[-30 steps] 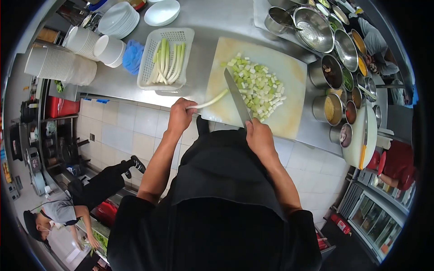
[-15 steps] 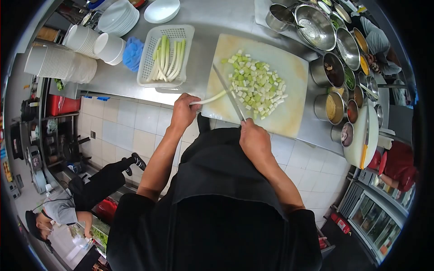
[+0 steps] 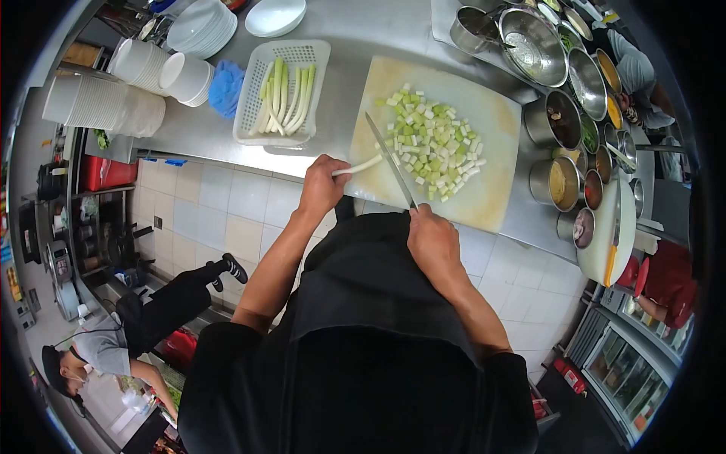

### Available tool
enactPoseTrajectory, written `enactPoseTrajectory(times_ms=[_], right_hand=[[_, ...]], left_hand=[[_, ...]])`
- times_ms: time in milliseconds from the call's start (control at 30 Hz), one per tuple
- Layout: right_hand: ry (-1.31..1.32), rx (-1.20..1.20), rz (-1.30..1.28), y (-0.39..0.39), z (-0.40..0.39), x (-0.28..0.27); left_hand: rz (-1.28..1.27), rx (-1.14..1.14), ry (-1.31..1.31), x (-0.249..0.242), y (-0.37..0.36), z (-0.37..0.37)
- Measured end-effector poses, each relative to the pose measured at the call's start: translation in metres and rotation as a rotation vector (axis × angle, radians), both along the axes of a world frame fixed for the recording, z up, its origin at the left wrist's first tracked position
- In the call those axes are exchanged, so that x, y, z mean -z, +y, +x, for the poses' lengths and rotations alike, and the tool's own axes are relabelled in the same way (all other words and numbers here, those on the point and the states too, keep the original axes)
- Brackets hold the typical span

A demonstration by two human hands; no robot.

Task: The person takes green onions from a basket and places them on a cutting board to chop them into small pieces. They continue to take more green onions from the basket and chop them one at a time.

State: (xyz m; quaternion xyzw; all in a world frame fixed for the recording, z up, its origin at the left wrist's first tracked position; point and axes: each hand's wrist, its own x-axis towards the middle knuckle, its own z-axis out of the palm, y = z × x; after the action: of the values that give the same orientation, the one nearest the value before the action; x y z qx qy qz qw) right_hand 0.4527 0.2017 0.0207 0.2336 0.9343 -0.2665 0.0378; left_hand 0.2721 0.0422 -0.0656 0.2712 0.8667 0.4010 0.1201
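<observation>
My left hand (image 3: 324,184) is closed round the white end of a green onion stalk (image 3: 366,165), whose other end lies on the cutting board under the blade. In my right hand (image 3: 434,240) is the handle of a kitchen knife (image 3: 389,157); its blade slants across the left part of the board at the stalk's cut end. Chopped green onion pieces (image 3: 439,144), white and pale green, are heaped on the cutting board (image 3: 491,204) to the right of the blade. Left of the board, a white perforated basket (image 3: 319,83) holds several whole stalks (image 3: 287,98).
Stacked white bowls (image 3: 106,106), plates (image 3: 198,29) and a blue plastic bag (image 3: 224,88) stand at the left. Metal pots (image 3: 553,184) and steel bowls (image 3: 533,47) crowd the right. One person (image 3: 106,356) works at lower left; another in red (image 3: 669,284) is at far right.
My left hand has moved right toward the blade, and the stalk showing between them is shorter. The knife has shifted slightly. The person at lower left has stretched an arm farther down.
</observation>
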Motion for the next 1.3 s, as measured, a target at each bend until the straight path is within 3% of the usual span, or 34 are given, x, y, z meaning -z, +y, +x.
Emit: enactPoseTrajectory(times_ms=[100,200,400,467,667,800,900,1067,1300], right_hand=[[0.062,0.001,-0.025,-0.001,-0.002,0.001],[-0.056,-0.020,-0.018,0.003,-0.001,0.016],[0.078,0.006,-0.023,-0.004,-0.003,0.003],[-0.038,-0.026,-0.023,-0.001,-0.003,0.022],[0.068,-0.015,-0.053,-0.007,-0.005,-0.004],[-0.061,-0.044,-0.073,0.003,-0.008,0.027],[-0.045,0.065,-0.097,0.013,-0.002,0.026],[0.023,0.061,0.006,0.027,-0.001,0.032],[0.081,0.060,-0.050,0.006,0.001,-0.007]], left_hand=[[0.027,-0.012,-0.001,0.006,0.006,0.002],[0.038,-0.019,-0.014,0.008,0.012,0.002],[0.043,-0.019,-0.024,0.004,0.019,0.009],[-0.008,-0.021,-0.011,0.004,0.021,0.009],[-0.005,-0.036,0.038,0.008,0.023,0.011],[0.033,-0.057,0.064,0.009,0.028,0.009],[-0.002,-0.125,0.042,0.004,0.035,0.015],[0.072,-0.023,0.085,0.016,0.058,0.014],[0.108,0.084,0.116,0.017,0.047,0.012]])
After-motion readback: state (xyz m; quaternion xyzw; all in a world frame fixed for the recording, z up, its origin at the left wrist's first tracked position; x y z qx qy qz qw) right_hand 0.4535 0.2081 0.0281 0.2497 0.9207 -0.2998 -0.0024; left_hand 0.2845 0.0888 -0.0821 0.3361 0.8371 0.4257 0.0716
